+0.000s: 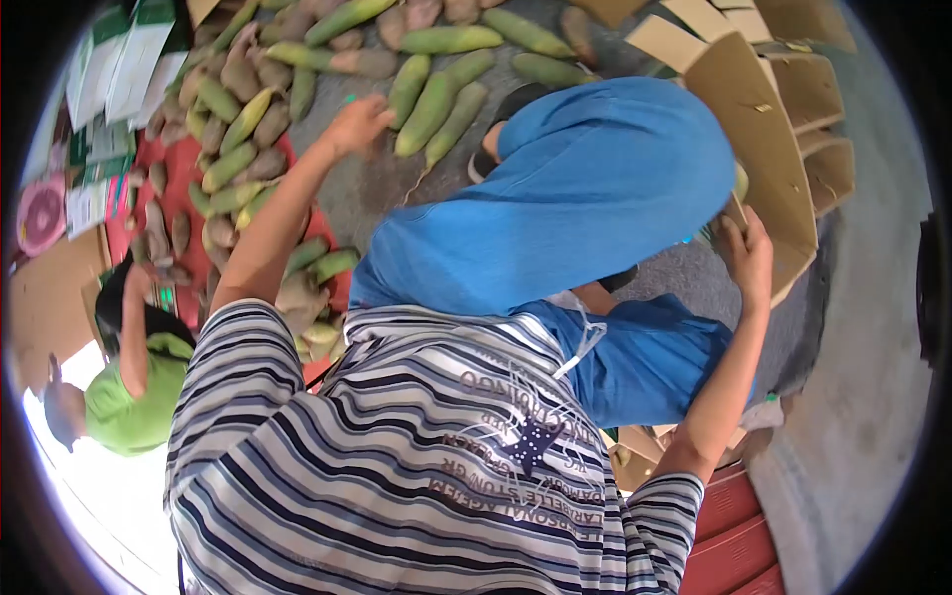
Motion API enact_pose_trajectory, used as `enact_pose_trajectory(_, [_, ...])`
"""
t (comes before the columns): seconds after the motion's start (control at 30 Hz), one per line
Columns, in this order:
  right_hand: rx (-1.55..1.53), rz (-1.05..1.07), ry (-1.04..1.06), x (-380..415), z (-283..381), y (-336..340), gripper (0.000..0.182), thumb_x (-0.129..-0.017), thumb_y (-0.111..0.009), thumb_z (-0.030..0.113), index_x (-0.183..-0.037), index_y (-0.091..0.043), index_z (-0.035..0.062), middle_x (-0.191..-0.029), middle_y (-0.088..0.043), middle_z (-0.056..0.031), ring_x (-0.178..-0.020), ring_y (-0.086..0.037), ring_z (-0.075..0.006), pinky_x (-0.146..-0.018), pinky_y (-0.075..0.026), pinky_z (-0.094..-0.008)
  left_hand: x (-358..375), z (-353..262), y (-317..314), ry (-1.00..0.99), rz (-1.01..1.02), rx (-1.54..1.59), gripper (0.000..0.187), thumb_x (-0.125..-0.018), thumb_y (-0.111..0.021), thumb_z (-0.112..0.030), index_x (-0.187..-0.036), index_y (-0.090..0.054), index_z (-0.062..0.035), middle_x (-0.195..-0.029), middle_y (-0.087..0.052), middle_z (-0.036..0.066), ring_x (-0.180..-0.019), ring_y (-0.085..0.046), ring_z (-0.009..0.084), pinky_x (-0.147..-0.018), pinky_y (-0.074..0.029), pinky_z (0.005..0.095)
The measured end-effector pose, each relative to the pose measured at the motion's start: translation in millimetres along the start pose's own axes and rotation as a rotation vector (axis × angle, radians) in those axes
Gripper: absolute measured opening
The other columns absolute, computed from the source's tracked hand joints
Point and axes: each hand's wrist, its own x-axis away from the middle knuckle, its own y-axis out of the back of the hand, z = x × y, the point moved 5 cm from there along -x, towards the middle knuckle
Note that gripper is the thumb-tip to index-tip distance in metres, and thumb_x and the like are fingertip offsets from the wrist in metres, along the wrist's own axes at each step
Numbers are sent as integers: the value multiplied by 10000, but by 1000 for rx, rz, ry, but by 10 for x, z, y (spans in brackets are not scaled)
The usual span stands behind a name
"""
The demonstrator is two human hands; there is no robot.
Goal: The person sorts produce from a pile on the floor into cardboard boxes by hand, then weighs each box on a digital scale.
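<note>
My left hand point(363, 125) reaches in beside a group of green radishes point(428, 114) on the grey floor. Its fingers are partly spread and somewhat blurred, with the fingertips right at the nearest radish point(408, 87). On the other side, my right hand point(744, 250) is closed on the near edge of an open cardboard box point(762, 149), next to my raised knee. A pale green rounded thing point(741, 182) shows just inside that box, mostly hidden by my knee.
A heap of green and brownish, soil-covered roots point(243, 124) spreads over a red sheet point(149, 213) at the left. More cardboard boxes point(808, 94) stand at the right. A person in a green shirt point(134, 397) works at the far left. Red crates point(729, 531) lie at lower right.
</note>
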Motion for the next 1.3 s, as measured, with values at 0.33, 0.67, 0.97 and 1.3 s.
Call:
enact_pose_trajectory(0.33, [-105, 16, -56, 16, 54, -23, 231, -899, -591, 146, -1080, -591, 2, -894, -625, -77, -817, -546, -131, -754, -450, -276, 1920, 2274, -595, 643, 385, -433, 364, -828, -473, -158, -1153, -602, -57, -1112, -600, 232, -1092, -551, 367, -939, -432, 424])
enact_pose_trajectory(0.67, [-32, -33, -58, -2, -79, -7, 274, -899, -605, 175, -1113, -587, 3, -931, -647, -95, -880, -574, -148, -793, -454, -284, 2672, 2510, -1149, 746, 592, -464, 745, -628, -756, -407, -1243, -484, -87, -1253, -520, 173, -1161, -514, 326, -907, -475, 453])
enact_pose_trajectory(0.97, [7, 2, -47, -32, -58, 18, 230, -889, -605, 147, -1075, -601, 12, -898, -651, -92, -823, -583, -165, -761, -462, -296, 2621, 1937, -1109, 784, 719, -703, 913, -597, -793, -453, -1334, -362, -128, -1300, -454, 131, -1227, -439, 342, -856, -492, 516])
enact_pose_trajectory(1.3, [35, -18, -5, -19, 41, 49, 193, -862, -612, 142, -1025, -611, 39, -888, -628, -117, -783, -601, -207, -720, -464, -317, 586, 319, -147, 137, -88, 294, 741, -648, -780, -395, -1199, -508, 18, -1085, -622, 174, -1034, -592, 265, -884, -460, 357])
